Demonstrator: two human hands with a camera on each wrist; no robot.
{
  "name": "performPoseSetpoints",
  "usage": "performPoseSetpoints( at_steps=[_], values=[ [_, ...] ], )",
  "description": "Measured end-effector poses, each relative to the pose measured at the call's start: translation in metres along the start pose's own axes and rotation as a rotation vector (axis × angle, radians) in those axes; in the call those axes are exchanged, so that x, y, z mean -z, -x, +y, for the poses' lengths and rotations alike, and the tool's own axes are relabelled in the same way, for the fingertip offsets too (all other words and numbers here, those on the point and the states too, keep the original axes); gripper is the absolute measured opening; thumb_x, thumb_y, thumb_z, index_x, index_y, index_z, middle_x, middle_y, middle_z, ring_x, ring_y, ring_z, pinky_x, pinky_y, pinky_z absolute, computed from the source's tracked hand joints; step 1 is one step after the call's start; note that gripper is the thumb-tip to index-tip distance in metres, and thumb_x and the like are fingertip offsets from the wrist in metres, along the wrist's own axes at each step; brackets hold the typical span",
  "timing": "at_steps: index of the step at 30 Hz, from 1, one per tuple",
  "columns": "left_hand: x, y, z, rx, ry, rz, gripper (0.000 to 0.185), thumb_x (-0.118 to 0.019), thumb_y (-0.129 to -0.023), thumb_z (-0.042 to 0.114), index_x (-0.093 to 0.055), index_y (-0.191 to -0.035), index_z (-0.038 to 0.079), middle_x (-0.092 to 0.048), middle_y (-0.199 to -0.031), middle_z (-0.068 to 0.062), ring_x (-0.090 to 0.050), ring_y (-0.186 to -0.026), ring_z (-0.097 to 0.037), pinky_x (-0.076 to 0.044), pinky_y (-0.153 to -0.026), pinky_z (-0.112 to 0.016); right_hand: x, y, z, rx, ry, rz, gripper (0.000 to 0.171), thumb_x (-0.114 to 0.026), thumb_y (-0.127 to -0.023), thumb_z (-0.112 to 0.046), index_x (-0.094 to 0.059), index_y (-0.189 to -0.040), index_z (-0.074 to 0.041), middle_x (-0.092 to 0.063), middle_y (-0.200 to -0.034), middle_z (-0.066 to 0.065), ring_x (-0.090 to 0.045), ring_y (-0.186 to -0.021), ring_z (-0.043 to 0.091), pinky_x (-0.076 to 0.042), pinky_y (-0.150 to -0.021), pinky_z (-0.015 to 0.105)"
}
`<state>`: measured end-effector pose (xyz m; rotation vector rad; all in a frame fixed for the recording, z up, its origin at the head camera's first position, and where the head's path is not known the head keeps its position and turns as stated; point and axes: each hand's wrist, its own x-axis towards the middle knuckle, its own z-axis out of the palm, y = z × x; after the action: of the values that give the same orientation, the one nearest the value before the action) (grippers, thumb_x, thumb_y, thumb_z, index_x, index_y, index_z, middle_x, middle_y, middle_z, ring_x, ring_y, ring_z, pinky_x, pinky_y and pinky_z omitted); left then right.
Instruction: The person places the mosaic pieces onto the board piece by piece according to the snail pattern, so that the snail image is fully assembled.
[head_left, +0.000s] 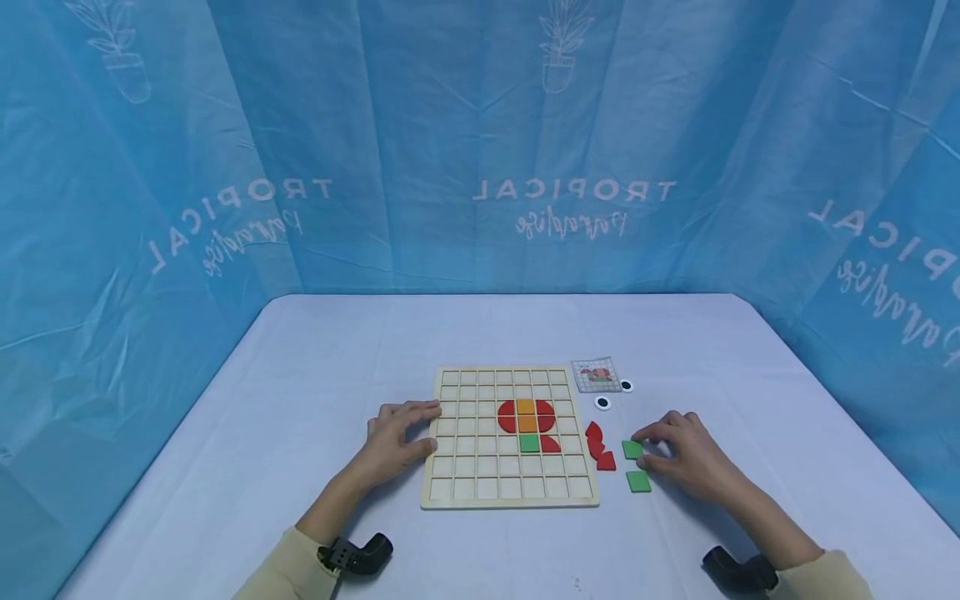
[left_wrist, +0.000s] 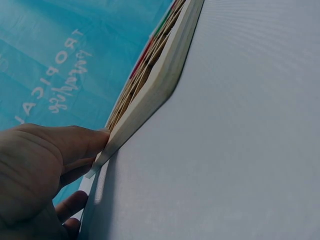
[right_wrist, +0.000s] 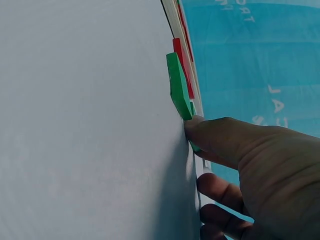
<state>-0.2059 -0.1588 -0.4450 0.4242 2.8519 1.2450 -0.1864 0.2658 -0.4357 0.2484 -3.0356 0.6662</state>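
A wooden grid board (head_left: 487, 467) lies flat, holding two orange squares, one green square and several red rounded pieces in its cells. My left hand (head_left: 396, 440) is at the board's left edge, thumb and fingers spread apart along it; in the left wrist view the thumb (left_wrist: 82, 142) touches the rim. Right of the board, my right hand (head_left: 686, 454) pinches a green square tile (head_left: 632, 450) between thumb and index finger, low over the table. Just nearer lies a second green square (head_left: 639, 482), which in the right wrist view stands before the thumb (right_wrist: 215, 132).
Several loose red pieces (head_left: 606, 461) lie between the board and the green squares. A small pattern card (head_left: 597, 376) sits at the board's far right corner, beside two white discs with black centres (head_left: 602, 403). Blue printed sheeting (head_left: 420, 125) surrounds the white-covered table (head_left: 337, 350).
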Motion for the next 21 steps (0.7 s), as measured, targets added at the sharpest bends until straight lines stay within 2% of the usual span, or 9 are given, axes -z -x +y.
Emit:
performPoseSetpoints(
  at_steps=[5,9,15,21],
  values=[
    [-0.001,-0.001,0.000,0.011,0.002,0.002,0.047,-0.069,-0.081,0.016,-0.059,-0.127,0.015,-0.052,-0.139,0.003,-0.034,-0.117,-0.022,-0.019,-0.091,-0.043,0.000,0.000,0.001,0.003,-0.008,0.000,0.029,-0.077,-0.074,-0.027,-0.072,-0.102,-0.021,-0.059,-0.096,-0.001,-0.043,-0.094,0.018,-0.039,-0.072,0.030],
    [-0.001,-0.001,0.000,0.015,0.006,0.001,0.047,-0.069,-0.081,0.016,-0.059,-0.127,0.015,-0.052,-0.139,0.003,-0.034,-0.117,-0.022,-0.018,-0.091,-0.044,0.002,-0.001,-0.008,0.009,-0.013,0.004,0.029,-0.078,-0.074,-0.027,-0.071,-0.102,-0.022,-0.060,-0.098,0.000,-0.044,-0.097,0.019,-0.041,-0.075,0.032],
    [0.000,0.000,0.001,0.007,-0.002,0.000,0.047,-0.069,-0.082,0.017,-0.059,-0.127,0.015,-0.051,-0.139,0.002,-0.034,-0.117,-0.022,-0.019,-0.090,-0.043,0.003,-0.005,-0.037,0.077,-0.037,0.029,0.027,-0.079,-0.073,-0.025,-0.072,-0.099,-0.023,-0.061,-0.098,-0.001,-0.044,-0.099,0.019,-0.044,-0.075,0.033],
    [0.001,0.001,0.001,-0.008,-0.002,0.002,0.046,-0.069,-0.082,0.018,-0.059,-0.127,0.014,-0.051,-0.139,0.001,-0.035,-0.117,-0.023,-0.020,-0.089,-0.043,-0.015,-0.016,-0.072,0.163,-0.056,0.038,0.024,-0.078,-0.074,-0.027,-0.072,-0.097,-0.024,-0.060,-0.095,-0.004,-0.041,-0.092,0.015,-0.036,-0.071,0.029]
  ],
)
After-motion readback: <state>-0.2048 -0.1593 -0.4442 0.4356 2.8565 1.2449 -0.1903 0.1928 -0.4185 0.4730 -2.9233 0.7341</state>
